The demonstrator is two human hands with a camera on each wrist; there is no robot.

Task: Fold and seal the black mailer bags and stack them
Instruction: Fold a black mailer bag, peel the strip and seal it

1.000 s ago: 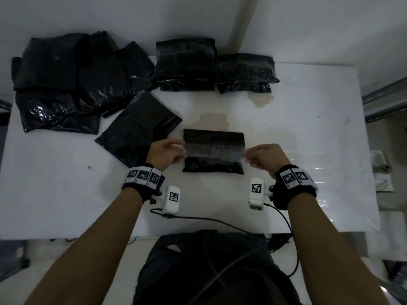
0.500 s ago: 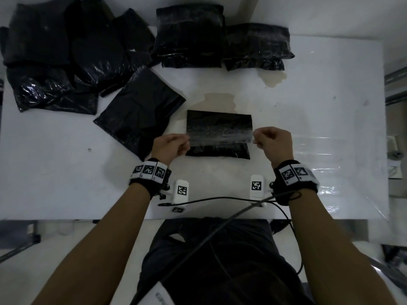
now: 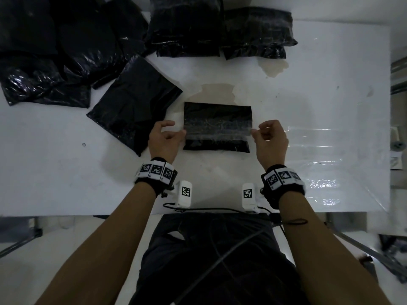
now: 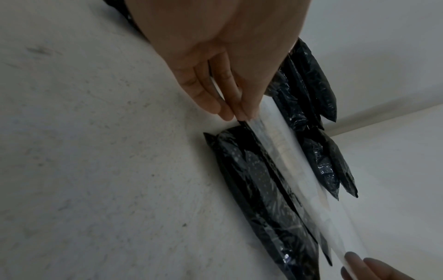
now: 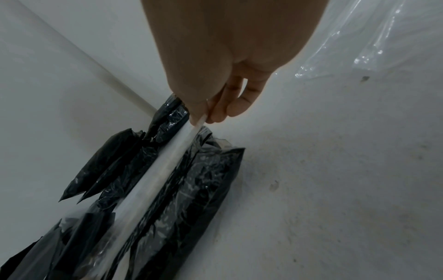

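A folded black mailer bag lies flat in the middle of the white table. Across its near half stretches a clear tape strip, held taut just above the bag. My left hand pinches the strip's left end between thumb and fingers. My right hand pinches the right end. In the wrist views the tape strip runs as a pale band over the bag toward the other hand. Two sealed bag stacks sit at the table's far edge.
A heap of loose black bags fills the far left, and one flat bag lies just left of the work spot. Clear plastic film covers the table's right side. A brown stain marks the table behind the bag.
Both hands have kept their pinch on the tape strip. The strip now spans lower across the bag, nearer its front part, and the view has shifted closer.
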